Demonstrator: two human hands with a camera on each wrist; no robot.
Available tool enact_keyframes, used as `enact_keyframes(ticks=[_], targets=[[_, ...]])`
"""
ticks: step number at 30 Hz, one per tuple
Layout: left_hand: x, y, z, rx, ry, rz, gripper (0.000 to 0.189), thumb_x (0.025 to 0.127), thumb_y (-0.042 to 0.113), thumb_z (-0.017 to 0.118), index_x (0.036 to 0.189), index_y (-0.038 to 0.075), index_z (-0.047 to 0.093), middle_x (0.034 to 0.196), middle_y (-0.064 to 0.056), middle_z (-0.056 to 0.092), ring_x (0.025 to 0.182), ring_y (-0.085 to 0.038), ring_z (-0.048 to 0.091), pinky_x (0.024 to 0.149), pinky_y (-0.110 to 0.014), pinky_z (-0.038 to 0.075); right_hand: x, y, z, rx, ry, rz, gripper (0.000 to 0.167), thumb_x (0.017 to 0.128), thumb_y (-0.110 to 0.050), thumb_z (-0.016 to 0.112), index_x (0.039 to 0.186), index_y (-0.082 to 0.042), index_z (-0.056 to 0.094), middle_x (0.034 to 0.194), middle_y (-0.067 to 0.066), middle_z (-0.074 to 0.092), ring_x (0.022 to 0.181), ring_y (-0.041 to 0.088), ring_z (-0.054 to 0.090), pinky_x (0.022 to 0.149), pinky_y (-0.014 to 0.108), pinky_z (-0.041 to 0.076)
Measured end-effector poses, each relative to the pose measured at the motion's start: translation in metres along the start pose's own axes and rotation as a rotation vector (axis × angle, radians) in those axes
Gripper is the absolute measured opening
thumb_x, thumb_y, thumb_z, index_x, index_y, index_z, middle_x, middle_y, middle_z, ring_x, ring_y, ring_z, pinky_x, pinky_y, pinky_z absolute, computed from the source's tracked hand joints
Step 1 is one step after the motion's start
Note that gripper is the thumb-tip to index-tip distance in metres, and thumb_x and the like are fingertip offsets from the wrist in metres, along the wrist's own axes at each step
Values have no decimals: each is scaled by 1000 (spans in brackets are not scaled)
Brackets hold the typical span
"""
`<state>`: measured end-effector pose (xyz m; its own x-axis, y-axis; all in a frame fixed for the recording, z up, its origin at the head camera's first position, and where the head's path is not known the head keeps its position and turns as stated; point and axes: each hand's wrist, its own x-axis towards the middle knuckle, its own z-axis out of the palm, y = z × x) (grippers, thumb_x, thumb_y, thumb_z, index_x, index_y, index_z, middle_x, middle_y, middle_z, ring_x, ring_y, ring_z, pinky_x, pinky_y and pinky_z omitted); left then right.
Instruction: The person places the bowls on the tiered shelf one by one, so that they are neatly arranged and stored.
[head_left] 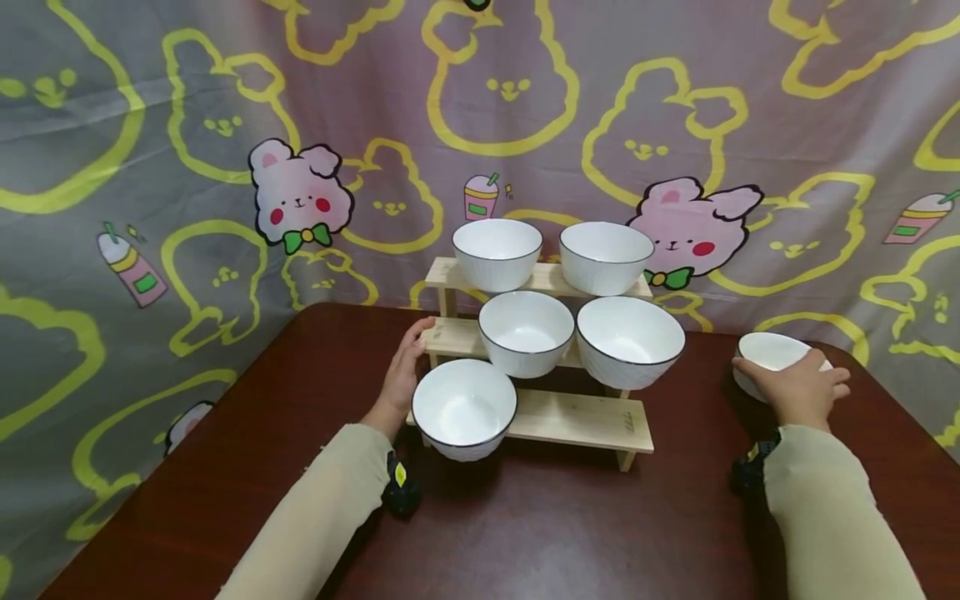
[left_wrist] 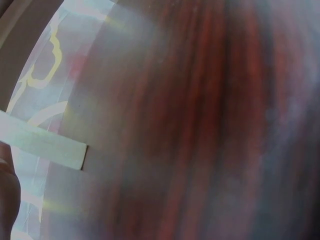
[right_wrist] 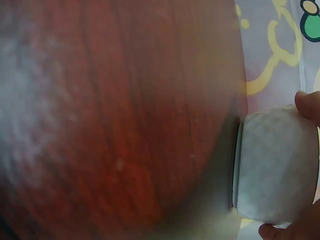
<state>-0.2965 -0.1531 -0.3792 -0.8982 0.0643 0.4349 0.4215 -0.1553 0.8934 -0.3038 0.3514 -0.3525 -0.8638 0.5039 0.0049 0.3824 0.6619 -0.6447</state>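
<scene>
At the right, my right hand (head_left: 810, 387) grips a white bowl (head_left: 757, 371), thumb and fingers spread across it. In the right wrist view this bowl (right_wrist: 280, 165) shows its textured outer wall between the digits. My left hand (head_left: 399, 379) rests against the left end of a three-step wooden rack (head_left: 577, 418), its fingertips by the middle step; the thumb is hidden. The left wrist view shows a wooden plank end (left_wrist: 45, 142). White dark-rimmed bowls stand on the rack: two on top (head_left: 497, 254), two midway (head_left: 630, 342), one at lower left (head_left: 465, 410).
The rack stands on a dark reddish-brown table (head_left: 555, 533). Behind the table hangs a patterned cloth (head_left: 510, 100) with yellow outlines and pink bunny heads. A dark wrist camera (head_left: 401, 487) sits by the left sleeve, another (head_left: 750, 467) by the right.
</scene>
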Motion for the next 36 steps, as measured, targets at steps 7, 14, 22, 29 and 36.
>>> enact_keyframes(ticks=[7, 14, 22, 29, 36], targets=[[0, -1, 0, 14, 0, 9, 45, 96, 11, 24, 136, -10, 28, 143, -25, 26, 110, -3, 40, 93, -20, 30, -5, 5, 2, -17, 56, -8, 108, 74, -51, 63, 138, 14, 6, 132, 45, 5, 123, 54, 3, 85, 64, 28], [1, 1, 0, 22, 10, 25, 45, 95, 11, 24, 135, -12, 28, 142, -27, 26, 111, -4, 40, 94, -20, 30, -8, 9, 3, 11, 97, -23, 104, 74, -52, 61, 137, 14, 11, 132, 43, 12, 123, 53, 7, 86, 64, 19], [0, 0, -1, 26, 6, 19, 44, 96, 10, 24, 135, -12, 27, 142, -26, 27, 112, -4, 39, 94, -21, 30, -11, 1, -2, 3, 152, -136, 104, 70, -51, 67, 133, 17, 21, 125, 44, 22, 119, 51, 18, 83, 60, 21], [0, -1, -3, 21, 4, 37, 46, 96, 13, 25, 135, -11, 28, 142, -27, 27, 111, -4, 40, 93, -21, 31, -19, -11, -12, -85, 196, -412, 87, 71, -39, 71, 121, 20, 32, 110, 39, 36, 105, 50, 30, 82, 59, 19], [0, 0, -1, 27, -7, 46, 46, 96, 13, 25, 134, -12, 28, 141, -29, 26, 110, -2, 41, 93, -20, 31, -36, -26, -37, -128, 221, -554, 75, 71, -33, 69, 114, 19, 37, 103, 38, 40, 96, 49, 35, 76, 59, 26]])
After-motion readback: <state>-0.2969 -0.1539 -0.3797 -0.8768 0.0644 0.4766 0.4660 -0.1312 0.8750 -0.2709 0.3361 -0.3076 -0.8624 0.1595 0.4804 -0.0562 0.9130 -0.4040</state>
